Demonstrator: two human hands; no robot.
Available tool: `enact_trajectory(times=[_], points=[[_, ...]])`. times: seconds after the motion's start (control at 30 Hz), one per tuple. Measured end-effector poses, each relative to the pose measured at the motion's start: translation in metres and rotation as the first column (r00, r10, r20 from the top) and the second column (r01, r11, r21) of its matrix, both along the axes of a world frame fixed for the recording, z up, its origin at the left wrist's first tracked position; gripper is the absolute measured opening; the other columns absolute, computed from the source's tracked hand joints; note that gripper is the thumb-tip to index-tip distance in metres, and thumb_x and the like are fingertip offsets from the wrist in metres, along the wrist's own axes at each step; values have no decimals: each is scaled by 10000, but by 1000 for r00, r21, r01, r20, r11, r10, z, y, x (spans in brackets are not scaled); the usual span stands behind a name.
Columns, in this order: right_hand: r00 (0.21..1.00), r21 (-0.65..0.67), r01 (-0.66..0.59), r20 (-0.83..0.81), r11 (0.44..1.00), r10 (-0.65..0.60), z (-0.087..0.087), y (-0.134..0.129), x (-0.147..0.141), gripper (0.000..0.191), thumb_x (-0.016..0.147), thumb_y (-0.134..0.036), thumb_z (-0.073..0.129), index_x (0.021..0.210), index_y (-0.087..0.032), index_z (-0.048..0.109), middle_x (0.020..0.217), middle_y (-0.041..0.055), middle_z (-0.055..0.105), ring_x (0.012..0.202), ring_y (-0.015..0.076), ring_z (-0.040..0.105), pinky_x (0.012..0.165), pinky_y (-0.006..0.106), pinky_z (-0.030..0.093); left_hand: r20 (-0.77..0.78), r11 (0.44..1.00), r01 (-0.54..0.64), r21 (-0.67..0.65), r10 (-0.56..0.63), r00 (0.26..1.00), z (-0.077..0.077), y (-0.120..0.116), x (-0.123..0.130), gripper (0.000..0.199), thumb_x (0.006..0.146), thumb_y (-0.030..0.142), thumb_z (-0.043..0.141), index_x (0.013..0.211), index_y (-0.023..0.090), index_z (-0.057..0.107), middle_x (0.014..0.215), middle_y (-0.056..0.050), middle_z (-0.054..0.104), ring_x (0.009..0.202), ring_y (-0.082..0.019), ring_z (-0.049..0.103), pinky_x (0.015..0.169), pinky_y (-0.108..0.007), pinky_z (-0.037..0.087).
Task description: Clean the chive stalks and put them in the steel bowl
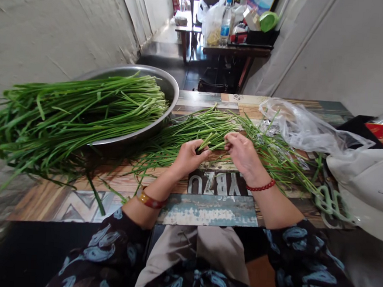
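Pair of bare arms, one person's. Left forearm: sleeved near the elbow, bare below, slanting forward and inward; left hand with fingers curled into a loose grip, thumb extended toward the right. Right forearm: likewise sleeved, angled inward; right hand back uppermost, thumb and fingertips drawn into a pinch. Hands near each other, apart.

The loose pile lies on the tabletop. Left of the pile stands a basin, a bundle of stalks lying in it and over its rim. At the pile's near side are the left hand, a few stalks in it, and the right hand. Right of the pile lie a plastic bag, scissors and a cap; well behind it stands another table.
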State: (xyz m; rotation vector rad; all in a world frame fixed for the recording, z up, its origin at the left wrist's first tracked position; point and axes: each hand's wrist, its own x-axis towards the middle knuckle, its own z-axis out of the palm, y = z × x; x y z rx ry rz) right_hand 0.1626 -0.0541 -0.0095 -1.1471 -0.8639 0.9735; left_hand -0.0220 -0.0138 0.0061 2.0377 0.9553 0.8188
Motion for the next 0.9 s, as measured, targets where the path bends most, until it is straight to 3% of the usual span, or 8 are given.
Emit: enact_trajectory(times=[0.1,0.17,0.27,0.33,0.43,0.5,0.67,0.9], points=[[988,57,136,62,989,-140,6,-1,20,303,778,-511,670,801,-217,601,741,-10,587,625,104,507,591,238,449,-16,1000,-4,-11,4,1000,-1,0,0,187,789,299,592,666,159,580,633,26,536,639,-113,470,635,-247,344],[935,103,231,252,967,-250,12,-4,35,347,873,-547,549,771,-219,595,714,5,583,647,128,536,629,265,473,-15,1000,-9,-16,8,1000,-1,0,0,181,786,300,595,671,160,579,631,30,529,636,-111,460,631,-246,342],[705,208,278,620,938,-346,20,-9,49,363,922,-485,498,724,-215,638,811,56,644,844,194,613,797,348,507,-10,1000,-12,-8,12,1000,-2,0,0,189,785,295,596,656,160,565,612,40,488,622,-103,426,616,-243,327],[591,241,229,735,943,-331,23,-12,50,212,866,-403,601,872,-219,706,1009,80,671,980,223,614,867,382,502,-7,1000,-16,-8,16,1000,-2,0,0,196,792,292,595,653,159,560,609,43,468,616,-100,410,608,-243,319],[679,172,62,714,983,-168,23,-13,43,331,834,-344,646,1142,-226,681,1063,68,682,911,190,635,812,348,518,-5,1000,-13,-24,13,1000,-2,0,0,201,803,293,597,660,158,556,618,43,460,620,-100,405,609,-241,319],[716,127,-58,697,990,-48,22,-13,36,260,841,-342,650,1056,-210,711,928,43,704,823,166,636,789,324,515,-10,1000,-4,-26,4,1000,-1,-1,0,192,809,288,596,671,158,561,629,40,473,633,-104,419,621,-241,331],[639,190,-139,767,972,-59,22,-11,21,131,838,-276,650,750,-209,720,789,35,713,797,178,638,814,345,500,9,999,17,34,-17,1000,1,0,0,164,819,315,627,785,156,641,727,2,581,728,-142,519,710,-262,399],[602,159,-256,798,953,28,22,-14,16,153,855,-215,580,862,-206,732,873,48,734,833,174,657,800,329,511,7,994,104,40,-105,994,-2,0,0,183,874,304,583,801,159,669,805,-40,648,809,-173,590,757,-284,423]])
